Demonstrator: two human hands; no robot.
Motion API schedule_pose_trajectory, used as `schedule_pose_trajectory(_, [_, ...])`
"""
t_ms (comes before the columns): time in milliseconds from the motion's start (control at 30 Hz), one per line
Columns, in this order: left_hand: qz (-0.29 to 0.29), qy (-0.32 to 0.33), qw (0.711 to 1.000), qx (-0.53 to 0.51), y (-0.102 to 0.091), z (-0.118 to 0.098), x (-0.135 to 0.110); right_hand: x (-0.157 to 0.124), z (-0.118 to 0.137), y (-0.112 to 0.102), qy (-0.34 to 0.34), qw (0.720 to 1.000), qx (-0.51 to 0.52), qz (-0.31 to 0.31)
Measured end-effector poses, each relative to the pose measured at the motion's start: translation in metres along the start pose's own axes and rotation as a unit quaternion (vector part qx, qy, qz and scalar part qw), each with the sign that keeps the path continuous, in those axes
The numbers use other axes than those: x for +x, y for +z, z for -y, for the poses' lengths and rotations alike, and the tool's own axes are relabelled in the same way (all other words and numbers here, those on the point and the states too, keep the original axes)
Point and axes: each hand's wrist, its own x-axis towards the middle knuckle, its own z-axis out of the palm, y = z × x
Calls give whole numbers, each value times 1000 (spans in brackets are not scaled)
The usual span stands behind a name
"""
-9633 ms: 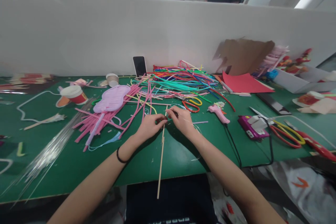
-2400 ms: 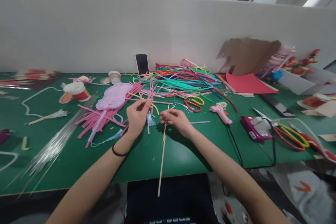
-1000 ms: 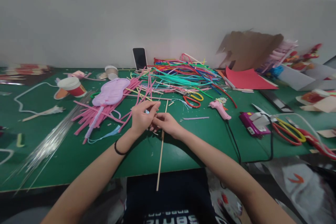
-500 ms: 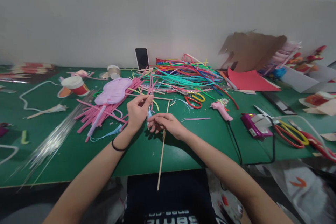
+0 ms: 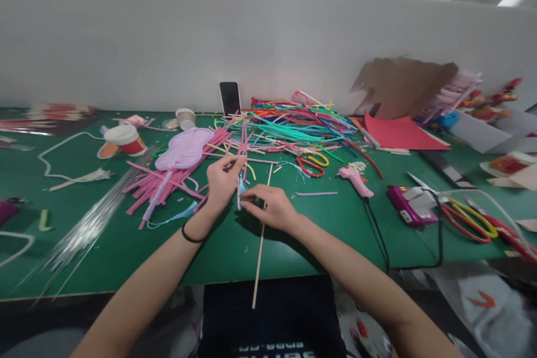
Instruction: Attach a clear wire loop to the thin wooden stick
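Over the middle of the table, my left hand (image 5: 224, 182) is pinched on the upper end of a small light blue tassel (image 5: 240, 185) that hangs below its fingertips. My right hand (image 5: 272, 207) comes in from the right, thumb and forefinger curled on the tassel's lower part. Any thin thread between the fingers is too fine to make out. Below the right hand a thin wooden stick (image 5: 259, 257) lies with its near end past the table edge. A flat lilac fan-like piece (image 5: 184, 148) on a wrapped handle rests on pink fuzzy stems (image 5: 140, 193) at left.
Coloured pipe cleaners (image 5: 297, 123) are heaped at the back beside a phone (image 5: 230, 98). Scissors (image 5: 310, 165), a pink glue gun (image 5: 356, 180) and a purple power box (image 5: 406, 207) are to the right. A paper cup (image 5: 128, 140) and silvery wires (image 5: 88, 229) are left.
My right hand has turned, its spread fingers drawing together toward the tassel's lower end. The left hand keeps its pinch. The whole view has shifted slightly.
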Motion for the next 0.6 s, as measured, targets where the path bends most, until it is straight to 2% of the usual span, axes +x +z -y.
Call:
schedule_pose_trajectory(333, [1, -22, 999, -28, 0, 5, 1, -1, -1, -1, -1, 999, -48, 3])
schedule_pose_trajectory(467, [19, -73, 993, -85, 3, 0, -2, 0, 0, 1, 8, 997, -80, -12])
schedule_pose_trajectory(600, [14, -137, 974, -181, 8, -6, -5, 1, 1, 5, -3, 988, -148, -37])
